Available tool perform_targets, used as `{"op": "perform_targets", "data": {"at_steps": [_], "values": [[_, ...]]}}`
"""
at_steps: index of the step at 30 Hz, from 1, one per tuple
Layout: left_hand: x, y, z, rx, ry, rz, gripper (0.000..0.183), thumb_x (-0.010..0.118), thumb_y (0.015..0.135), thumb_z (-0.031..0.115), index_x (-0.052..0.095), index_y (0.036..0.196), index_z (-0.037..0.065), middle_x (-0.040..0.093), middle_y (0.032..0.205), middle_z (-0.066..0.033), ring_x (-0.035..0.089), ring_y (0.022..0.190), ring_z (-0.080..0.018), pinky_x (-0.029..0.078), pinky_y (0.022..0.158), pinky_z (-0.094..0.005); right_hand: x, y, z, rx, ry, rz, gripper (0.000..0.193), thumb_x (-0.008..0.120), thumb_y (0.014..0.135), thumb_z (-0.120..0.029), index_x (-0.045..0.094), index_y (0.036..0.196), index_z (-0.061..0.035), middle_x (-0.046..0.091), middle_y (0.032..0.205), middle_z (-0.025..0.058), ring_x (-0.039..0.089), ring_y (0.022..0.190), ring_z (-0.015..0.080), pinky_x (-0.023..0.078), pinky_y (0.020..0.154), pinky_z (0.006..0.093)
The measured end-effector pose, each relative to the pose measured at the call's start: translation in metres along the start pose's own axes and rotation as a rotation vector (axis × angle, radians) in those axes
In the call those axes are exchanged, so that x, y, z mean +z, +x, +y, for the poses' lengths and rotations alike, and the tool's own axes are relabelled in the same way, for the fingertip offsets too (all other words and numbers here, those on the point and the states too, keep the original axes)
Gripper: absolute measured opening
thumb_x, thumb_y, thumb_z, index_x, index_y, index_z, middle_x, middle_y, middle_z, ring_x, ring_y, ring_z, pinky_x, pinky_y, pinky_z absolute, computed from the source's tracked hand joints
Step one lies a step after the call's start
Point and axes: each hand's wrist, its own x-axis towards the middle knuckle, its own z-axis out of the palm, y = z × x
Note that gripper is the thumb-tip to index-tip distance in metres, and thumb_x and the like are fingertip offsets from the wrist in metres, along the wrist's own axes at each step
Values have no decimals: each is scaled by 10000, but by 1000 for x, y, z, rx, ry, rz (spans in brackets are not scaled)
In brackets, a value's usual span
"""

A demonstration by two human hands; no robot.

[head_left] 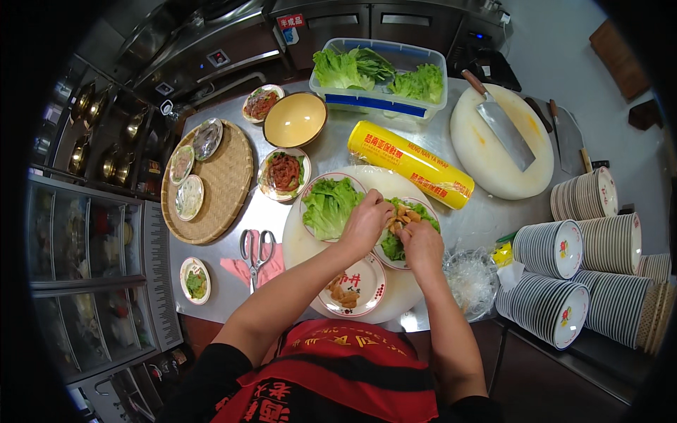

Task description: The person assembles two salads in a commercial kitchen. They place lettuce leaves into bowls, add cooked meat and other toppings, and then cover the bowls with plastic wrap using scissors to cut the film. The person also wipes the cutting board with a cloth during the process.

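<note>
Brown slices (403, 213) on lettuce (391, 247) between left fingers (381, 208) and right fingers (413, 230), both curled, grip unclear

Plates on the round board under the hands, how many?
3. Lettuce plate, upper left; heaped plate, upper right, partly covered by left hand and right hand; sparsely filled plate, lowest, nearest the person. Any stacked underneath would be hidden.

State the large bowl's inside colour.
Pale yellow inside the bowl, best seen in the head view.

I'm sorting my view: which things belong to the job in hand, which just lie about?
Likely in use:
- left hand
- right hand
- brown food pieces
- lettuce-lined plate beneath
- nearer plate of pieces

Seemingly lying about:
- scissors
- pink cloth
- cleaver
</note>
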Motion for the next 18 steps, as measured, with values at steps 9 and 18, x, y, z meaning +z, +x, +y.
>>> {"op": "perform_targets", "data": {"at_steps": [9,18], "values": [[-24,-37,9,-124,-120,58,166,621,794,5,641,958,17,547,885,-142,584,733,-292,476,665,-361,-17,-12,-9,-58,249,74,214,690,767,-68,584,950,-36,646,850,178,628,794,368,493,686,423],[-22,-48,1,-141,-97,72,175,609,799,-6,638,970,15,559,882,-144,599,743,-288,481,665,-349,15,-19,-38,-167,256,199,197,636,765,0,578,950,-32,582,846,177,595,752,383,478,645,436]]}}
